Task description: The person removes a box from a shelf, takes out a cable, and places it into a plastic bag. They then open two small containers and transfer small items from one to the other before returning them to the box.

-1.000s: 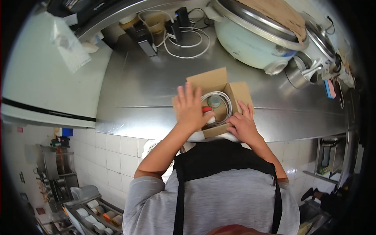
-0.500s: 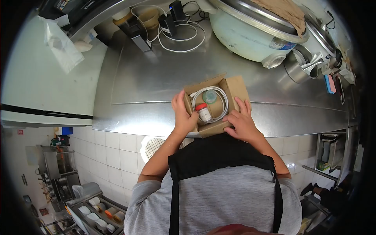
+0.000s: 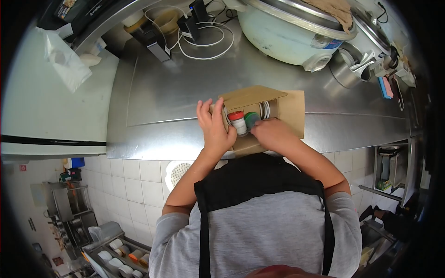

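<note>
An opened cardboard box (image 3: 292, 109) sits at the front edge of the steel counter, with its far flap leaning inward. My left hand (image 3: 214, 129) grips the box's left wall, fingers outside and thumb near the inside edge. Within the box stands a small jar with a red lid (image 3: 238, 123) and a white label. Beside it is a small green-capped container (image 3: 251, 119), tilted, which the fingers of my right hand (image 3: 273, 133) pinch. Part of a coiled white cable (image 3: 264, 110) shows at the box's right side; the rest is hidden by the flap and hand.
On the steel counter (image 3: 185, 92), a large lidded cooker (image 3: 278, 39) stands at the back right beside a metal pot (image 3: 344, 74) holding utensils. Black adapters (image 3: 187, 28) and a looped white cord lie at the back left. A white plastic bag (image 3: 69, 65) hangs over the left appliance.
My right hand has left the box's right flap and reached inside, onto the green-capped container. The far flap has folded inward, and the red-lidded jar now stands more upright.
</note>
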The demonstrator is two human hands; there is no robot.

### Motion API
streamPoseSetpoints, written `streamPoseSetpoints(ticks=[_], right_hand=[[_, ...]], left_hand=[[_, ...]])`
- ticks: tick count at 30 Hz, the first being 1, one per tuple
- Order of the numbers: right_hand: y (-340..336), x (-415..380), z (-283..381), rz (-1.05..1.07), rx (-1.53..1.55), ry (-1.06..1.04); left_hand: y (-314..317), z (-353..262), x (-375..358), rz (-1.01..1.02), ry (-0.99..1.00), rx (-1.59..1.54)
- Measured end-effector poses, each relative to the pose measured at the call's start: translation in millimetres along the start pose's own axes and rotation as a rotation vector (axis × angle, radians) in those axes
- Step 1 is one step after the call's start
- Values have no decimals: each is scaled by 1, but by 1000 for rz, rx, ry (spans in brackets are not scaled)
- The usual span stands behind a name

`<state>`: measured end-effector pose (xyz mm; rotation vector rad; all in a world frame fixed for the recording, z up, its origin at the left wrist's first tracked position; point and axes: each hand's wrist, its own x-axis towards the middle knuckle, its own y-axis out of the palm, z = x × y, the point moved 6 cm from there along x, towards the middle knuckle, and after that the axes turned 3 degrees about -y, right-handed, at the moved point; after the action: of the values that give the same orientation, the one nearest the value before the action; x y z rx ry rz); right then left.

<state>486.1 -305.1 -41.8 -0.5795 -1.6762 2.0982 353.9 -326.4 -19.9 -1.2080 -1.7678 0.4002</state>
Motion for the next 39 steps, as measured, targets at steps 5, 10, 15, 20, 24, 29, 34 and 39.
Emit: streamPoseSetpoints(ticks=[5, 10, 15, 20, 24, 29, 34, 39], right_hand=[[-7, 15, -1, -25, 17, 49], [-23, 23, -19, -219, 28, 274], [-14, 47, -37, -59, 73, 510], [-10, 51, -36, -8, 101, 551], [-19, 38, -23, -127, 105, 473], [-26, 12, 0, -219, 121, 319], [-25, -6, 9, -332, 121, 257], [-28, -12, 11, -369, 108, 251]], left_hand=[[2, 10, 1, 11, -44, -5], [4, 18, -4, 3, -100, -4], [6, 15, -5, 13, -124, -33], [7, 21, -8, 18, -152, -68], [5, 21, -10, 18, -149, -34], [6, 21, -12, 29, -166, -10], [6, 20, -13, 30, -164, -39], [5, 18, -13, 42, -154, -30]])
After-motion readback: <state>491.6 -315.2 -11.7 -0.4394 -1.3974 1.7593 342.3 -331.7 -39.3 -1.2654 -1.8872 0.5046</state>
